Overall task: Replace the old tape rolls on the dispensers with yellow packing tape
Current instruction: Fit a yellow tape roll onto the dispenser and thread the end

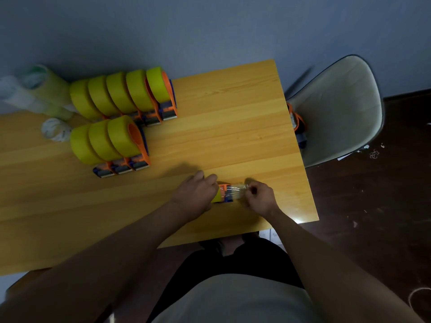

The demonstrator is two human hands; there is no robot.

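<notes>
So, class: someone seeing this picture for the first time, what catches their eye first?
Two rows of dispensers loaded with yellow tape stand at the table's far left. Near the front edge, the left hand holds a dispenser while the right hand pinches its clear tape end.

On the tabletop (221,117), two rows of loaded dispensers stood at the far left: a back row (126,94) and a front row (109,141) nearer the person. Spare rolls (44,89) lay left of them, at the wall. Near the front right corner, one dispenser (225,193) sat between the left hand (196,194) and right hand (260,197). A chair (340,108) stood right of the tabletop, another dispenser (297,124) on its seat.
</notes>
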